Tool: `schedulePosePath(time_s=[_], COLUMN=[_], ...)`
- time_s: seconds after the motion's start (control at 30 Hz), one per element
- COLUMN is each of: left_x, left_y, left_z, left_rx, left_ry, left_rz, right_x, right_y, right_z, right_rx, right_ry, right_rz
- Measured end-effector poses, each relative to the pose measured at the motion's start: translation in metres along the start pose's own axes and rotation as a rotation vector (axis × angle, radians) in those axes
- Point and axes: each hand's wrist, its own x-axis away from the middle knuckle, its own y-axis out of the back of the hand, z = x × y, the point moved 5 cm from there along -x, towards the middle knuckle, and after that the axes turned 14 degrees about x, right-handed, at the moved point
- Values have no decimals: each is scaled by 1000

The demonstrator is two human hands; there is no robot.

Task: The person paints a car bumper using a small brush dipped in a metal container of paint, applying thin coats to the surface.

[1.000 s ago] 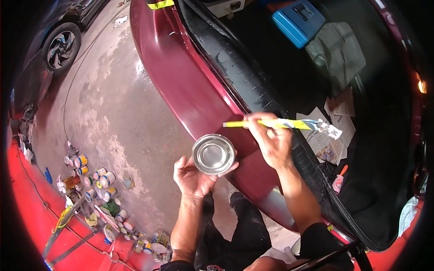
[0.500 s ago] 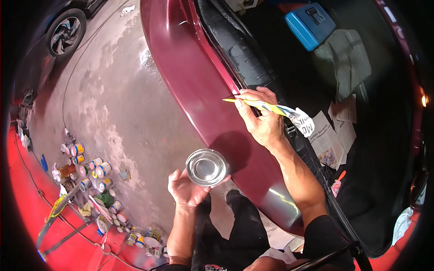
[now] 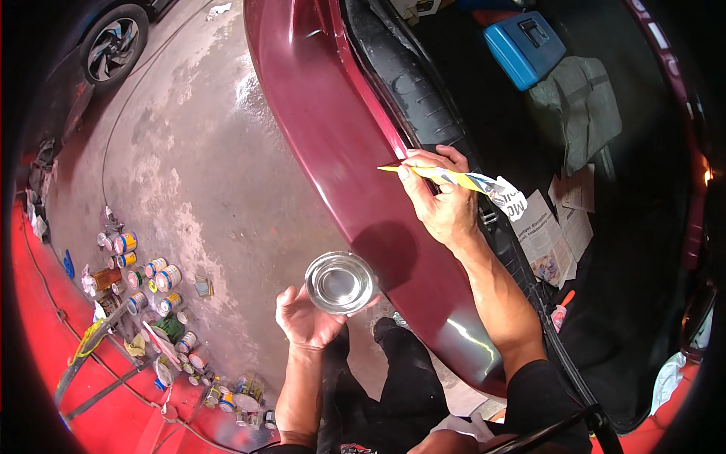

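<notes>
Resting in my left hand [image 3: 311, 321] is a round clear cup [image 3: 339, 283], seen from above, with what looks like a little clear liquid at the bottom. The fingers of that hand curl around its side. My right hand [image 3: 442, 200] pinches a twisted paper strip [image 3: 461, 179], printed in yellow, white and blue. Its yellow tip points left over the maroon car bumper [image 3: 333, 151], and its crumpled white end sticks out to the right. I cannot tell whether the tip touches the paint. The cup is held beside the bumper's left edge, and a dark round shadow lies on the panel.
Right of the bumper is an open car boot with a blue case [image 3: 523, 49], a grey cloth bag [image 3: 582, 106] and newspaper sheets [image 3: 546, 238]. Several paint tins [image 3: 168, 277] crowd the floor at lower left, near a red surface [image 3: 45, 318]. A car wheel [image 3: 113, 47] stands at upper left.
The view has shifted slightly, so the bumper sits a little further right. The cup has moved slightly left, away from the bumper. Both hands keep their hold.
</notes>
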Motion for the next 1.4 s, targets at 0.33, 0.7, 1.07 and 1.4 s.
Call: schedulePosePath(time_s=[0.33,0.7,1.07,1.4], left_x=[4,10,26,50], left_y=[12,3,4,22], left_z=[-3,7,52,72], left_rx=[-24,-27,-92,-16], left_ry=[-44,-18,-56,-112], left_rz=[-81,53,127,191], right_x=[0,3,9,0], right_y=[4,10,7,12], right_z=[-4,-20,-27,-20], right_rx=[-33,-663,-646,-561], right_ry=[-27,-452,-300,-359], right_rz=[-49,-68,-13,15])
